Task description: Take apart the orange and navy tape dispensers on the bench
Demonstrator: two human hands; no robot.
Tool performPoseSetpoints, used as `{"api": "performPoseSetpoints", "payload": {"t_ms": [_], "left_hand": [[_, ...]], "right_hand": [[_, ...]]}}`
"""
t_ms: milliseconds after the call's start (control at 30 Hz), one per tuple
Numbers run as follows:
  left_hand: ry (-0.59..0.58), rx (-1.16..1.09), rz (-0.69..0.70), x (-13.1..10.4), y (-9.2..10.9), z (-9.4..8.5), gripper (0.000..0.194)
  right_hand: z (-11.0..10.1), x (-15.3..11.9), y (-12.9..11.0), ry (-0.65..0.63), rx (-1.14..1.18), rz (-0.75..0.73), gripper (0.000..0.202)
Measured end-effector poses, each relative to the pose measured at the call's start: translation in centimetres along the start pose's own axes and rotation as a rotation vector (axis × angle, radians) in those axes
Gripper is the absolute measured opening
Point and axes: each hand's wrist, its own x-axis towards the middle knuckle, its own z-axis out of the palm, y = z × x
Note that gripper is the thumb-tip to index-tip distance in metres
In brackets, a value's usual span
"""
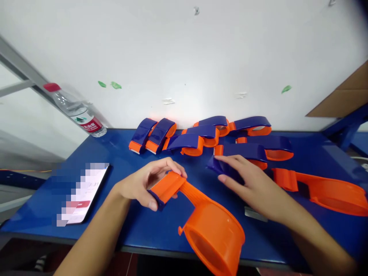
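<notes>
My left hand (156, 178) is closed around the toothed head of an orange tape dispenser (215, 234); its round hub hangs out over the table's front edge. My right hand (244, 180) has its thumb and fingertips on a dark blue piece (222, 167) lying on the table, partly hidden under the hand. Beyond it are several assembled blue-and-orange dispensers (244, 151). To the right lies an orange dispenser (336, 191) with no blue cover. A flat metallic piece (255, 214) shows beneath my right forearm.
The blue table (120, 230) meets a white wall. A phone (86, 195) lies at the left, and a water bottle (80, 113) leans at the back left corner. Cardboard (342, 96) is at the right, above a blue frame.
</notes>
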Motion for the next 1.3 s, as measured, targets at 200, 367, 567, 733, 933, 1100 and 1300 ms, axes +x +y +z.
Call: {"api": "performPoseSetpoints", "payload": {"t_ms": [200, 367, 567, 733, 933, 1100, 1300], "left_hand": [[0.052, -0.015, 0.068, 0.7, -1.0, 0.1, 0.069], [0.093, -0.029, 0.114, 1.4, -1.8, 0.2, 0.072], [0.089, -0.070, 0.147, 1.7, -2.2, 0.5, 0.077], [0.113, -0.071, 0.158, 1.7, -2.5, 0.9, 0.084], [0.169, -0.051, 0.209, 2.1, -2.8, 1.0, 0.079], [0.338, -0.013, 0.302, 2.5, -3.4, 0.9, 0.071], [0.361, 0.125, 0.328, 2.8, -3.3, 2.2, 0.057]], "right_hand": [[4.7, 1.1, -1.6, -0.045, -0.290, -0.182, 0.048], [6.2, 2.5, -0.9, -0.108, -0.411, -0.223, 0.044], [7.4, 2.9, 1.2, -0.113, -0.403, -0.203, 0.042], [6.6, 2.9, 1.9, -0.085, -0.335, -0.224, 0.041], [0.0, -1.5, 0.5, 0.022, 0.250, 0.070, 0.040], [-0.8, -4.3, -1.3, 0.053, 0.264, -0.100, 0.083], [0.8, -3.3, -2.1, 0.215, 0.024, -0.167, 0.043]]}}
